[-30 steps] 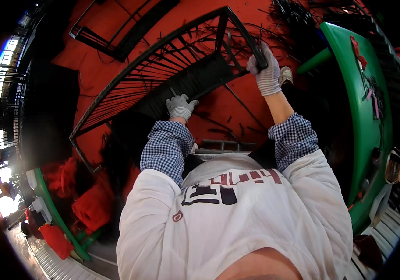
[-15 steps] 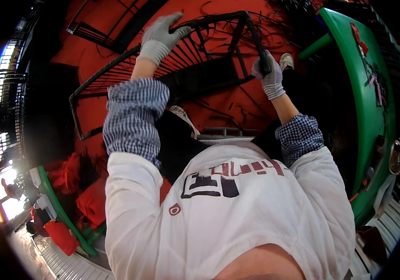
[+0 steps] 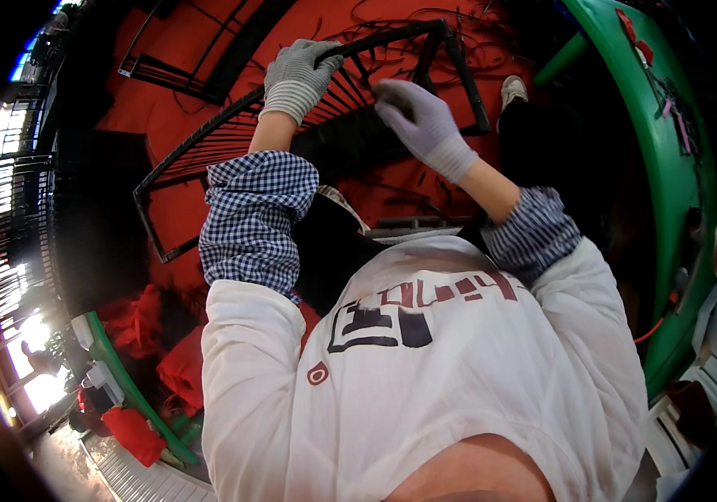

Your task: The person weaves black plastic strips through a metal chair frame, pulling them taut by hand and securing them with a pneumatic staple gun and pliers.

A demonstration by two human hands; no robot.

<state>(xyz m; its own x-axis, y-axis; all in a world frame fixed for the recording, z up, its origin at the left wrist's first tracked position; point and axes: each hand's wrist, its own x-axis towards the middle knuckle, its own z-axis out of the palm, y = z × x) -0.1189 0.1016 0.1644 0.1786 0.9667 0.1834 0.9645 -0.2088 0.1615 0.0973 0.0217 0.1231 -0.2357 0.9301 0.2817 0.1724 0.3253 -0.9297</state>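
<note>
A black frame (image 3: 199, 132) with many thin bars or strips across it and a wide dark panel lies before me over the red floor. My left hand (image 3: 298, 79), in a pale striped glove, is closed over the far rail of this frame. Over the middle of the frame is my right hand (image 3: 424, 125), gloved and slightly blurred, with its fingers curled inward. What these fingers hold, if anything, is hidden. At the right, the frame's corner post (image 3: 461, 77) stands apart from both hands.
Loose black strips (image 3: 375, 12) lie scattered on the red floor (image 3: 166, 105). Another black frame (image 3: 170, 75) is at the far left. To my right is a green table (image 3: 639, 109) with small tools and pink items. Red fabric (image 3: 135, 435) hangs by a green edge at lower left.
My right hand has let go of the frame's right corner post and moved left over the frame's middle. My left hand has shifted slightly right and closed on the far rail.
</note>
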